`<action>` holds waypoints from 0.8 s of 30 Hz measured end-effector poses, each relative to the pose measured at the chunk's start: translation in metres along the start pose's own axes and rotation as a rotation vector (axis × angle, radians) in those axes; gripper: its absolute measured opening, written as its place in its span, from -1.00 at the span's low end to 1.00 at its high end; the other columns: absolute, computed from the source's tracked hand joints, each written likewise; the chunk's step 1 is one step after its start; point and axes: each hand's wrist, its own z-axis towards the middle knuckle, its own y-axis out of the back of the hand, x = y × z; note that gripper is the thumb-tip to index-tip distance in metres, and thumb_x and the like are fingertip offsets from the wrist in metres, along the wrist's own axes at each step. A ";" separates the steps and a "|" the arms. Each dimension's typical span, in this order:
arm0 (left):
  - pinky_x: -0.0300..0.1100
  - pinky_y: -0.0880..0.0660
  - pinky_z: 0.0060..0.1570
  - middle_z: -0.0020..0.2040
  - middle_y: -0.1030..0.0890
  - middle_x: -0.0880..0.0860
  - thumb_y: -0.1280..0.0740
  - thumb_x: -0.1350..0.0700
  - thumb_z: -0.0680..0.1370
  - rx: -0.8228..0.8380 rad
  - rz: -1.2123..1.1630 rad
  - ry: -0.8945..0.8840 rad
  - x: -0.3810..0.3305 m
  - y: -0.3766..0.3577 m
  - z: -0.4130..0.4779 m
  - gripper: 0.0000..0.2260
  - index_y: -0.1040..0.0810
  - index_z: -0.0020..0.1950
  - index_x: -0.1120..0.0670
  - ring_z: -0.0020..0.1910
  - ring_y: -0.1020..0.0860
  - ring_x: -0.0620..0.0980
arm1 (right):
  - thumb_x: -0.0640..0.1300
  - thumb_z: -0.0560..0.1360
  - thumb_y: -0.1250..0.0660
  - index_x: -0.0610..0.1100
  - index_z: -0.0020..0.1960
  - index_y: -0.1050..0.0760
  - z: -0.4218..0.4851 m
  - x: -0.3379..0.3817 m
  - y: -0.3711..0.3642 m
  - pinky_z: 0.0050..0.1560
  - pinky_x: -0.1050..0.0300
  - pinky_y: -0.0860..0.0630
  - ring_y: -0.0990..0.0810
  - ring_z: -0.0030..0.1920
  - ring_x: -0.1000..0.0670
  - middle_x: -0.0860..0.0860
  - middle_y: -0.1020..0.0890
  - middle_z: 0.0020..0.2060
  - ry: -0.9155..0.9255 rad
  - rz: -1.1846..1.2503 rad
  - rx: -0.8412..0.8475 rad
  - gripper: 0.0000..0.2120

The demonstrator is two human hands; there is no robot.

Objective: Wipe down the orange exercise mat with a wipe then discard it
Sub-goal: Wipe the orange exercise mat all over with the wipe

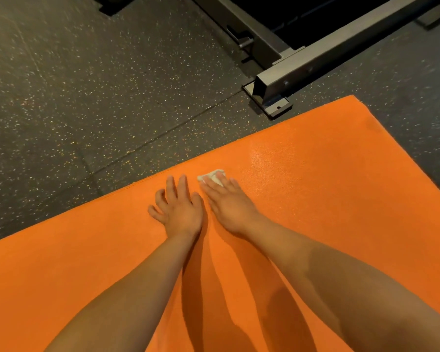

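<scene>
The orange exercise mat (328, 179) lies on the floor and fills the lower half of the view. My right hand (229, 204) presses flat on a small white wipe (214, 177), which sticks out from under its straight fingertips near the mat's far edge. My left hand (179, 207) rests flat on the mat just to the left, fingers spread, holding nothing. A wet sheen shows on the mat to the right of the wipe.
Dark speckled rubber floor (99, 97) surrounds the mat. A grey steel equipment frame (315, 64) with a bolted foot plate (274, 104) stands just beyond the mat's far corner.
</scene>
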 end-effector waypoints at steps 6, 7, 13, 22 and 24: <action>0.31 0.24 0.45 0.64 0.19 -0.12 0.05 -0.17 0.65 0.059 0.037 0.010 -0.003 -0.001 0.000 -0.49 0.07 0.60 -0.23 0.57 0.14 0.11 | 0.03 0.72 0.06 -0.02 0.67 0.13 0.026 -0.044 0.026 0.57 -0.07 0.30 0.27 0.62 -0.13 0.08 0.13 0.65 -0.457 0.061 -0.154 -0.43; 0.31 0.25 0.45 0.64 0.20 -0.12 0.06 -0.17 0.65 0.073 0.041 0.015 -0.004 0.000 0.002 -0.48 0.09 0.61 -0.23 0.57 0.15 0.11 | 0.01 0.71 0.04 -0.05 0.67 0.11 0.032 -0.034 0.024 0.58 -0.07 0.28 0.25 0.62 -0.15 0.05 0.10 0.65 -0.437 0.070 -0.166 -0.43; 0.30 0.25 0.46 0.61 0.30 -0.15 0.09 -0.18 0.66 0.150 0.053 0.028 -0.005 0.006 0.004 -0.48 0.15 0.61 -0.25 0.57 0.19 0.10 | -0.06 0.70 -0.04 -0.06 0.65 -0.09 0.044 0.012 0.006 0.58 -0.02 0.22 0.13 0.64 -0.10 0.03 -0.09 0.64 -0.052 0.060 -0.073 -0.48; 0.30 0.32 0.45 0.61 0.32 -0.14 0.08 -0.17 0.65 0.163 0.020 0.019 -0.004 0.005 0.006 -0.47 0.18 0.61 -0.24 0.56 0.23 0.11 | 0.00 0.71 0.05 -0.13 0.66 0.11 0.071 -0.038 0.028 0.59 -0.07 0.30 0.25 0.62 -0.16 -0.04 0.07 0.65 -0.475 0.074 -0.216 -0.42; 0.30 0.34 0.45 0.60 0.34 -0.14 0.07 -0.16 0.66 0.171 0.011 0.014 -0.003 0.005 0.007 -0.46 0.19 0.61 -0.24 0.55 0.26 0.09 | -0.04 0.71 0.01 -0.14 0.66 0.06 0.071 -0.024 0.021 0.61 -0.05 0.25 0.20 0.63 -0.15 -0.05 0.00 0.65 -0.375 0.072 -0.211 -0.43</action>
